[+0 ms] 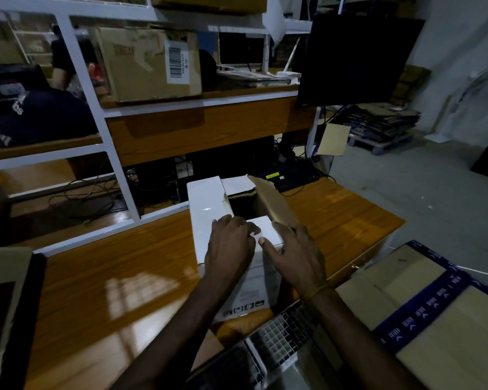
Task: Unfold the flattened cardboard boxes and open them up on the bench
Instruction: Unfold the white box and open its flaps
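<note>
My left hand point(228, 243) and right hand point(293, 254) lie flat on the white box's point(206, 218) near flap point(266, 230), gripping nothing; brown flap point(271, 201) upright, far-right.

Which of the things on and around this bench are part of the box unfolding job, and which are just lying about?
Part of the job:
white box
left hand
right hand
bench

Lying about:
labelled brown box on the shelf
black monitor
blue-trimmed cardboard
pallet stack
</note>
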